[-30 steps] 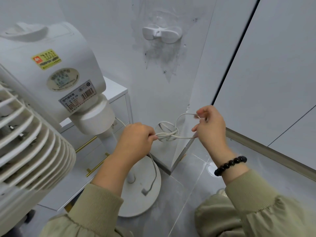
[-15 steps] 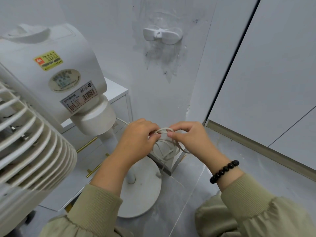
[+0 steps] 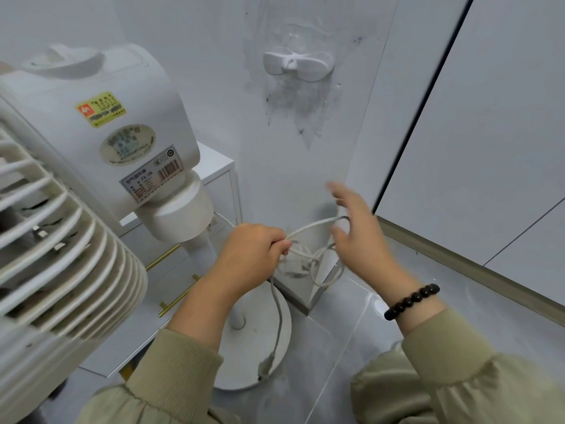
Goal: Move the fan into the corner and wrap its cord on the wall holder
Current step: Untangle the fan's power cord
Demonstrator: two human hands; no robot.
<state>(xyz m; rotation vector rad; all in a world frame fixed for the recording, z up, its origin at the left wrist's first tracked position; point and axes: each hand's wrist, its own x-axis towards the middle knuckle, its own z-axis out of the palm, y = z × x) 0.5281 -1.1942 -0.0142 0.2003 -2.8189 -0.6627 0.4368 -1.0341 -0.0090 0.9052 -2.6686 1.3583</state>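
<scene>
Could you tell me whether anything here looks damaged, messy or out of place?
Yes: the wall around the wall holder is smeared with dark scuffs and a dull patch. The cord hangs in loose tangled loops from the left hand, none on the wall holder yet.

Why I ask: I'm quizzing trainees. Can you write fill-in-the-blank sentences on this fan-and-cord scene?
1. The left hand grips the fan's white ____.
2. The wall holder has ____ cord wound on it.
3. The right hand has a beaded ____ on its wrist.
4. The fan stands to the ____ of the wall holder.

Missing words: cord; no; bracelet; left.
</scene>
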